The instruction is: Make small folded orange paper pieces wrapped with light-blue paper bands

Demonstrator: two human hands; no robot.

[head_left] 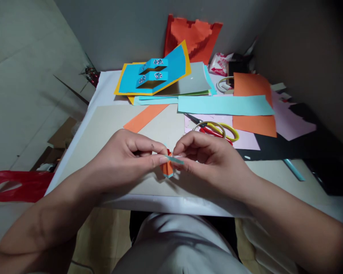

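Over the front of the table, my left hand (137, 150) and my right hand (207, 154) meet at a small folded orange paper piece (168, 169) with light blue edges. My left thumb and fingers pinch this piece near its top. Across it lies a narrow light blue paper strip (175, 160), its right end between my right thumb and fingers. A bit of darker red shows at the top of the folded piece; the fingertips hide part of it. Just beyond my right hand lie scissors (217, 131) with yellow and red handles and a roll of tape.
Behind are a long light blue paper strip (225, 105), orange sheets (251, 89), and a blue pop-up card (157, 76) on stacked paper. A red paper piece (188, 38) leans on the wall. An orange strip (145, 117) lies left; black paper (288, 142) and pink scraps lie right.
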